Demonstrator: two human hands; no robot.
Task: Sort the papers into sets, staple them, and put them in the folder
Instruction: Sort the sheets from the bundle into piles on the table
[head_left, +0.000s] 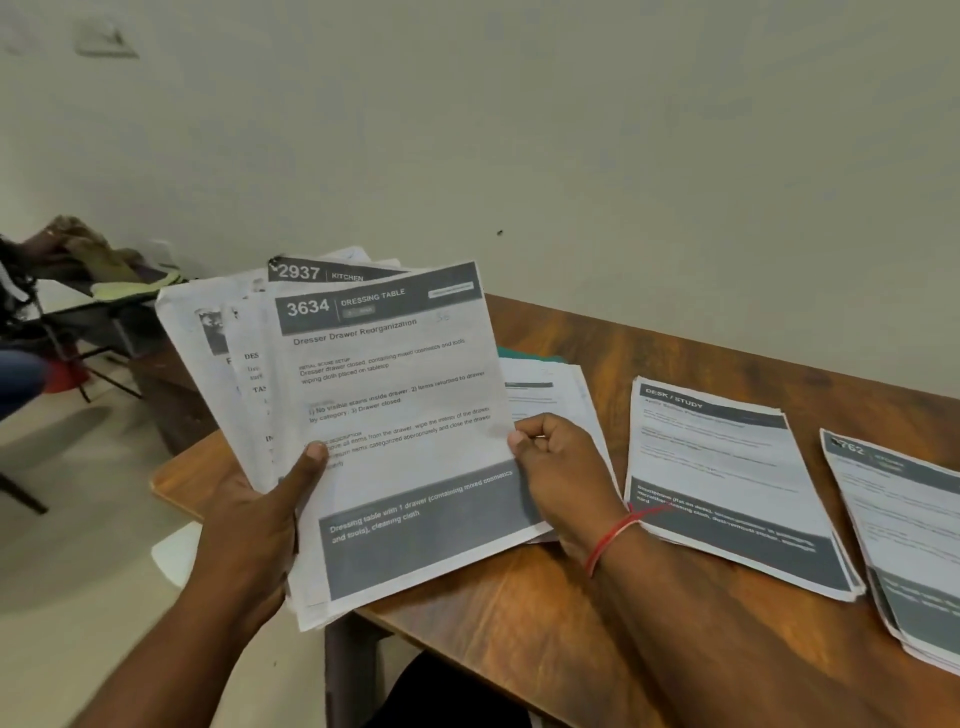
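My left hand (270, 514) grips a fanned stack of printed papers (228, 374) above the table's left corner, thumb on the front. The top sheet (405, 415), headed "3634 Dressing Table", is pinched at its right edge by my right hand (561, 467), which wears a red thread at the wrist. Behind it a sheet headed "2937 Kitchen" (322, 271) peeks out. On the table lie three sorted piles: one (550, 395) partly hidden behind the held sheet, a "Desk / Study" pile (727, 483), and a pile (904, 525) at the right edge. A green edge (524, 357), perhaps the folder, shows under the hidden pile.
The wooden table (519, 613) stands against a plain wall. At the far left stand a dark chair frame (78, 332) and a cloth heap (104, 260) on another surface. Tiled floor lies below the table's left corner. No stapler shows.
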